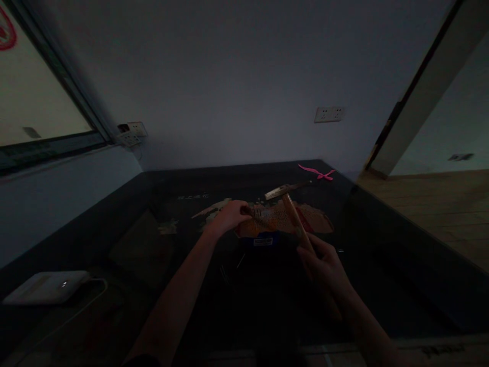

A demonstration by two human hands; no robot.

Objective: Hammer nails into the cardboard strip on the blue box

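Note:
My right hand [324,261] is closed around the wooden handle of a hammer [296,220], whose metal head is raised over a brownish flat piece covered in dots [280,218]. Over the left part of that piece, my left hand [231,215] is closed, thumb and fingers together at something small and dark that I cannot make out. Several thin dark upright marks show just beside its fingertips; they look like nails, but the dim light hides detail. Against the near edge of the brownish piece sits a blue object with a white label [263,241].
The dark table [171,183] meets a pale wall with sockets [329,114]. A pink ribbon [323,175] lies at the back right. A white box-shaped device [49,287] with a cable stands at the left. Thin shiny slivers [240,261] lie near the middle.

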